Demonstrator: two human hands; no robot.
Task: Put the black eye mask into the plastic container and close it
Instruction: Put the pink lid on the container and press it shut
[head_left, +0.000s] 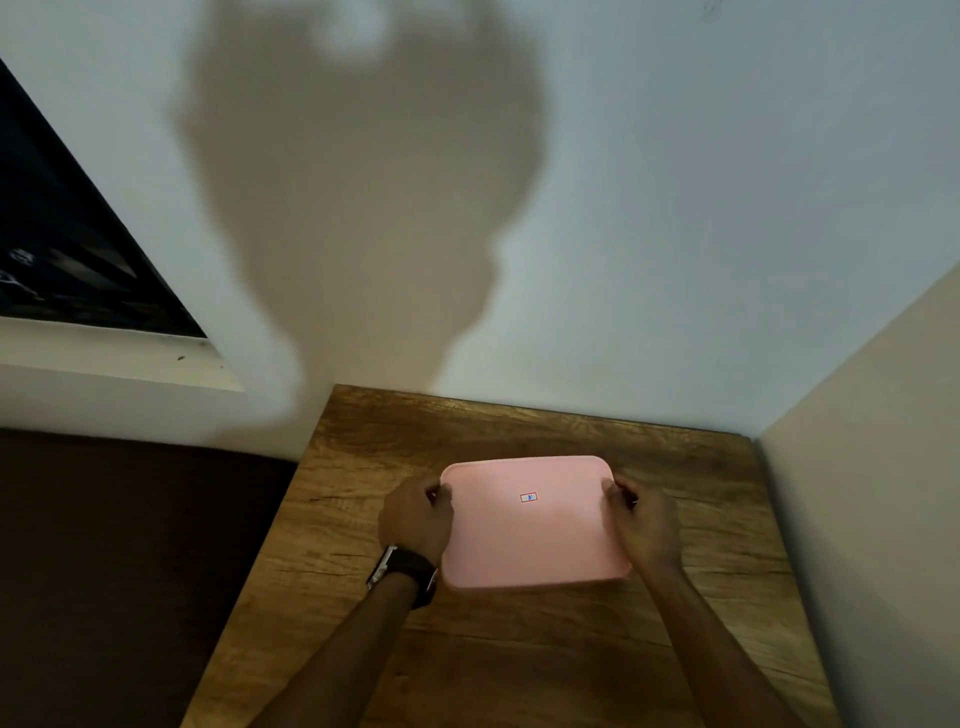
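Note:
A pink plastic container (530, 540) lies flat on the wooden table (519, 654), its pink lid on top with a small sticker (528, 498) near the middle. My left hand (415, 514) grips the container's left edge; a dark watch sits on that wrist. At the right edge my right hand (644, 525) has its fingers curled over the rim. The black eye mask is not visible; the lid hides the inside.
The table stands in a corner, with a white wall (623, 260) behind and a beige wall (872, 493) close on the right. A dark surface (119, 571) lies left of the table, under a window (62, 249).

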